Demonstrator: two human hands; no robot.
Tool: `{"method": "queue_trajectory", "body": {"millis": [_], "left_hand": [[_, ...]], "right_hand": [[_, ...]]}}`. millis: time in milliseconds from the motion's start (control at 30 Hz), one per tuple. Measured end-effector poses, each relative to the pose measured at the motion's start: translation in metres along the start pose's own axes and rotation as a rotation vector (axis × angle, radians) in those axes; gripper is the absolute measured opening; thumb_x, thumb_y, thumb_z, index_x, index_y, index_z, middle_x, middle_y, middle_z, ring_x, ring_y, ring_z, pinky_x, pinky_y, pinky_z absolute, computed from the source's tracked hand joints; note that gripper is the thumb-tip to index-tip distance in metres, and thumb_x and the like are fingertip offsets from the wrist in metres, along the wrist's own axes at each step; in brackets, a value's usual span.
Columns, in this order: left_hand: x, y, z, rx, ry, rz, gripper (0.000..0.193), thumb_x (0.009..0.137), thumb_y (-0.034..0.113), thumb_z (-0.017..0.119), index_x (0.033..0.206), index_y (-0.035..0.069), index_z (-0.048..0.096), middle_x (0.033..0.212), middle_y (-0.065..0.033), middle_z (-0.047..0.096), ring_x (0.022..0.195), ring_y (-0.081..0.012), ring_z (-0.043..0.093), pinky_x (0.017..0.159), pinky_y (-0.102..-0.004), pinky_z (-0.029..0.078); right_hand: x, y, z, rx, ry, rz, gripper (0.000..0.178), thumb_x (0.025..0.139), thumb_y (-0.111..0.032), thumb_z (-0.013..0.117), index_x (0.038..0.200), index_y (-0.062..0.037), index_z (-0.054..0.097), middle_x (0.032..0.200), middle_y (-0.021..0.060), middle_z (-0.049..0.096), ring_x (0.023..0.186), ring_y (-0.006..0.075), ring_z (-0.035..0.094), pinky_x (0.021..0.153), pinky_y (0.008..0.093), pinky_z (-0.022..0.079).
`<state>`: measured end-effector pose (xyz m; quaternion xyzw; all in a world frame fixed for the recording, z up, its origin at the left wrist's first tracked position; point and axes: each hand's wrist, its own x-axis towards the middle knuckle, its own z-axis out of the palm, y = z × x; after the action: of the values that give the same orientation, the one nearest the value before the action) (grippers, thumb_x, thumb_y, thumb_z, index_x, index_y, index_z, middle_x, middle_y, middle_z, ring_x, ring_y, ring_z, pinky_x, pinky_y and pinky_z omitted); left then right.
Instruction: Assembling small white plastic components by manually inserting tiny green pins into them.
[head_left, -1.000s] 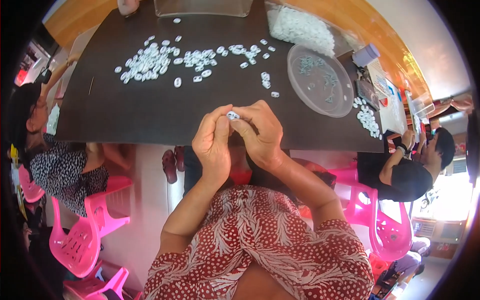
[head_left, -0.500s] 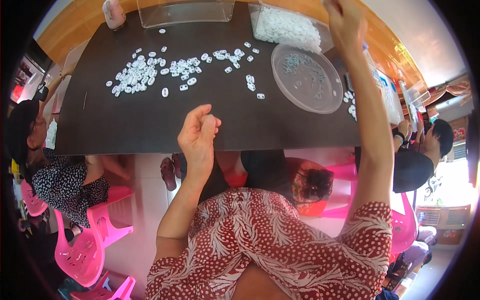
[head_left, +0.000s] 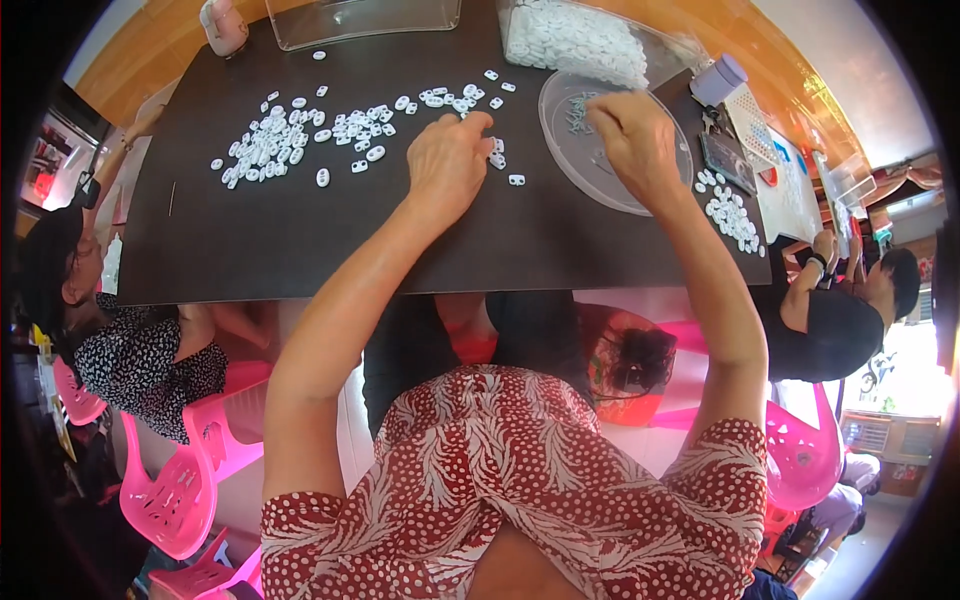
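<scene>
My left hand (head_left: pixel 450 165) is over the table, knuckles up, its fingers curled down beside small white plastic pieces (head_left: pixel 498 152); its fingertips are hidden. Over the rim of a round clear shallow tray (head_left: pixel 617 198), my right hand (head_left: pixel 637 140) has its fingers bent in a pinch. What either hand holds, if anything, cannot be made out. Small grey-green slender pieces (head_left: pixel 577 112), perhaps screws, lie in the tray near my right fingertips. A loose pile of white pieces (head_left: pixel 270 145), some oval, some with two dark holes, spreads across the table to the left.
A clear bin of white pieces (head_left: pixel 575 45) stands at the back, another clear container (head_left: pixel 360 22) left of it. More white ovals (head_left: pixel 735 220) lie right of the tray, by a phone (head_left: pixel 728 160) and a lilac bottle (head_left: pixel 718 80). Other people sit at both sides near pink chairs.
My right hand has come down from high at the back right to the tray. My left hand has moved forward and right, from the table's front edge to the white pieces.
</scene>
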<state>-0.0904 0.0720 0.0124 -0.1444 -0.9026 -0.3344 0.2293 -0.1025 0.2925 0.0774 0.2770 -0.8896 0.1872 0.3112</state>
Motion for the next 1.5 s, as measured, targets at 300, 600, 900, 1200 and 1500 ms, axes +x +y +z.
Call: {"method": "queue_trajectory", "body": {"millis": [300, 600, 900, 1200, 1500], "left_hand": [[0.015, -0.015, 0.018, 0.124, -0.133, 0.134, 0.006, 0.074, 0.012, 0.064, 0.08, 0.011, 0.066, 0.074, -0.011, 0.055, 0.078, -0.0294, 0.058, 0.066, -0.041, 0.045], [-0.001, -0.019, -0.003, 0.105, -0.134, 0.136, 0.008, 0.076, 0.005, 0.062, 0.083, 0.004, 0.057, 0.079, -0.0112, 0.057, 0.079, -0.0289, 0.058, 0.069, -0.0386, 0.045], [-0.037, -0.004, -0.034, -0.002, -0.031, 0.117, 0.009, 0.078, 0.002, 0.062, 0.086, 0.007, 0.06, 0.073, -0.009, 0.052, 0.069, -0.0269, 0.055, 0.061, -0.0339, 0.045], [-0.058, -0.002, -0.036, 0.3, -0.124, 0.376, 0.01, 0.07, 0.005, 0.058, 0.078, 0.007, 0.053, 0.077, -0.0089, 0.048, 0.077, -0.0277, 0.053, 0.064, -0.0353, 0.047], [-0.066, 0.009, -0.064, -1.296, -0.12, -0.527, 0.012, 0.084, 0.009, 0.063, 0.091, 0.001, 0.057, 0.072, -0.0047, 0.059, 0.057, -0.0102, 0.053, 0.05, -0.0226, 0.043]], "right_hand": [[-0.043, 0.025, -0.018, 0.118, -0.105, 0.36, 0.013, 0.075, -0.011, 0.058, 0.08, -0.0025, 0.067, 0.076, 0.0144, 0.065, 0.073, 0.0326, 0.061, 0.069, 0.0391, 0.047], [-0.047, 0.062, 0.007, 0.171, -0.277, 0.438, 0.016, 0.072, -0.015, 0.061, 0.083, -0.0045, 0.068, 0.075, 0.0166, 0.065, 0.073, 0.0327, 0.063, 0.067, 0.0385, 0.049], [-0.037, 0.063, 0.032, -0.116, -0.402, 0.264, 0.017, 0.072, -0.015, 0.056, 0.067, 0.0006, 0.061, 0.068, 0.0233, 0.059, 0.072, 0.0403, 0.06, 0.065, 0.0472, 0.047], [-0.041, 0.057, 0.013, -0.128, -0.368, 0.155, 0.016, 0.075, -0.014, 0.052, 0.072, 0.0008, 0.057, 0.072, 0.0239, 0.059, 0.07, 0.0411, 0.058, 0.062, 0.0484, 0.046], [-0.032, -0.058, -0.014, 0.581, -0.163, 0.435, 0.007, 0.08, -0.004, 0.061, 0.087, -0.0019, 0.061, 0.072, 0.0026, 0.057, 0.065, 0.0079, 0.053, 0.059, 0.0235, 0.043]]}}
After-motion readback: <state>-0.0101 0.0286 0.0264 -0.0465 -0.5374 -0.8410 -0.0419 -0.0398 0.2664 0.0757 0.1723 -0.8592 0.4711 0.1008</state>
